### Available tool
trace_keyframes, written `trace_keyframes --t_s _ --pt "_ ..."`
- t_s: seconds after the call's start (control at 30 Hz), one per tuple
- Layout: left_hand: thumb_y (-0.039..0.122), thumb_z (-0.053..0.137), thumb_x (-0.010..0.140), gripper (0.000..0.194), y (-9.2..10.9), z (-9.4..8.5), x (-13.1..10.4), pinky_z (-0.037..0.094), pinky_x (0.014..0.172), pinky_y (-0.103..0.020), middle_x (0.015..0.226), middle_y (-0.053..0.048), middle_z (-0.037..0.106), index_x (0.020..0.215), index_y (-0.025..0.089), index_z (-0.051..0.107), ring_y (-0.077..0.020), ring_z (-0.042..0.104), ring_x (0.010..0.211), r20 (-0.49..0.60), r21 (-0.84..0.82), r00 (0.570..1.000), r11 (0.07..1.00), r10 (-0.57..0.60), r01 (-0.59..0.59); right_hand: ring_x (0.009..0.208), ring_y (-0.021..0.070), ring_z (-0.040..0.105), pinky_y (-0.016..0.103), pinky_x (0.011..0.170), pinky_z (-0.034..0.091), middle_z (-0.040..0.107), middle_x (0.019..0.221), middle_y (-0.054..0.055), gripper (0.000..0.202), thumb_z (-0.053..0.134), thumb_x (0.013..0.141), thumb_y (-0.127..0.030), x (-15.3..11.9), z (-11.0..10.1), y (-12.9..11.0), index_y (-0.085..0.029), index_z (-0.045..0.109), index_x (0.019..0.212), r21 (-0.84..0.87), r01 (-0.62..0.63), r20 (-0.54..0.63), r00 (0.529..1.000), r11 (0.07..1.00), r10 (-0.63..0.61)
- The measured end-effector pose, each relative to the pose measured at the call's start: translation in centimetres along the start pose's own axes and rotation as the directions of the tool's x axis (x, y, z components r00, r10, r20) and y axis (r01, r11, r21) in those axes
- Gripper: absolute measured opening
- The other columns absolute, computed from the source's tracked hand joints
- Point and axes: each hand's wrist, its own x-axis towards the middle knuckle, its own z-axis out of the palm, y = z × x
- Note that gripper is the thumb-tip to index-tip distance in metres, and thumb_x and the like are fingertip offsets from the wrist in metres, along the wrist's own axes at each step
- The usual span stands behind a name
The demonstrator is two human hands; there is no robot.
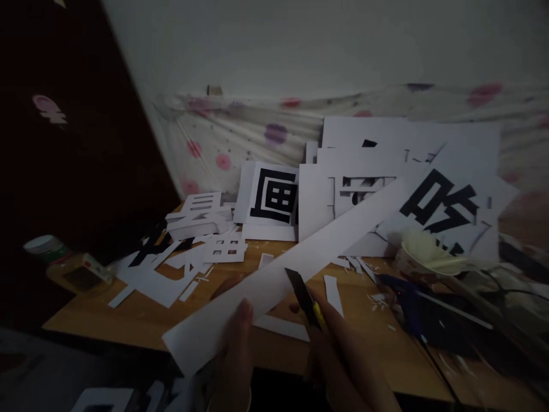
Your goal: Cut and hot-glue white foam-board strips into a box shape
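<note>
A long white strip of board [274, 280] slants up to the right above the wooden table. Near its lower end my left hand [238, 343] grips it, thumb on the face and fingers behind. My right hand [334, 343] is closed around a yellow-and-black utility knife [306, 300]. The dark blade points up and left, its tip over the strip's lower edge; I cannot tell whether it touches. Behind the strip, a white board with a black character [274, 194] leans upright. Another sheet with a black character [437, 200] stands to the right.
Cut paper pieces [171, 269] and scraps litter the wooden table [355, 332]. A capped bottle [68, 266] stands at the left edge. On the right are a bowl [422, 260], a blue glue gun [407, 303] and cables. Dotted plastic sheeting [240, 137] covers the lower wall.
</note>
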Motion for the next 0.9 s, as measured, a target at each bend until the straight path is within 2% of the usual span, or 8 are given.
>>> trace_keyframes --t_s 0.13,0.27,0.5,0.63,0.7,0.9 --pt "0.044 0.077 0.072 0.054 1.0 -0.3 -0.9 0.057 0.080 -0.031 0.108 -0.004 0.071 0.119 0.024 0.063 -0.0210 0.068 0.089 -0.031 0.048 0.999 0.999 0.018 -0.017 0.050 0.0141 0.057 0.023 0.051 0.045 0.060 0.058 -0.002 0.049 0.034 0.100 -0.048 -0.6 -0.6 -0.5 -0.025 0.045 0.143 -0.070 0.024 -0.001 1.000 0.997 -0.025" --pt "0.043 0.075 0.074 0.051 1.5 -0.1 -2.0 0.057 0.078 -0.028 0.110 -0.002 0.069 0.120 0.025 0.061 -0.0199 0.066 0.092 -0.059 0.026 0.998 1.000 0.016 -0.014 0.051 0.0142 0.058 0.022 0.052 0.047 0.060 0.060 -0.002 0.043 0.035 0.100 -0.045 -0.6 -1.1 -0.5 -0.026 0.050 0.136 -0.152 0.021 0.016 1.000 0.988 -0.018" --pt "0.043 0.069 0.080 0.035 2.0 -0.9 -2.3 0.058 0.076 -0.028 0.100 -0.005 0.071 0.107 0.021 0.068 -0.0206 0.066 0.088 0.104 0.277 0.982 0.943 0.160 -0.184 0.054 0.0170 0.062 0.023 0.054 0.052 0.066 0.066 0.002 0.040 0.035 0.099 -0.050 -0.4 -1.8 -0.1 -0.025 0.059 0.119 -0.319 0.050 -0.041 0.997 0.946 -0.067" --pt "0.039 0.065 0.083 0.022 2.1 -1.0 -2.4 0.058 0.076 -0.026 0.091 -0.004 0.072 0.093 0.021 0.071 -0.0190 0.067 0.084 0.175 0.333 0.957 0.901 0.232 -0.279 0.072 0.0203 0.070 0.026 0.064 0.057 0.073 0.086 0.007 0.043 0.041 0.096 -0.054 -0.8 -2.0 0.5 -0.025 0.059 0.122 -0.339 0.020 -0.103 0.993 0.941 -0.058" --pt "0.039 0.065 0.083 0.021 2.0 -1.0 -2.5 0.058 0.076 -0.026 0.088 -0.004 0.071 0.092 0.022 0.072 -0.0187 0.067 0.082 0.182 0.343 0.953 0.892 0.244 -0.294 0.075 0.0217 0.071 0.027 0.065 0.057 0.074 0.089 0.007 0.043 0.043 0.094 -0.056 -1.0 -2.1 0.9 -0.026 0.059 0.121 -0.340 0.015 -0.114 0.992 0.940 -0.058" --pt "0.041 0.067 0.082 0.026 1.7 -1.0 -2.5 0.058 0.076 -0.027 0.088 -0.004 0.071 0.099 0.022 0.072 -0.0195 0.066 0.084 0.157 0.317 0.954 0.902 0.256 -0.294 0.065 0.0219 0.069 0.028 0.058 0.057 0.073 0.080 0.005 0.038 0.046 0.094 -0.053 -1.3 -2.2 1.4 -0.029 0.061 0.119 -0.335 0.016 -0.116 0.991 0.942 -0.058"
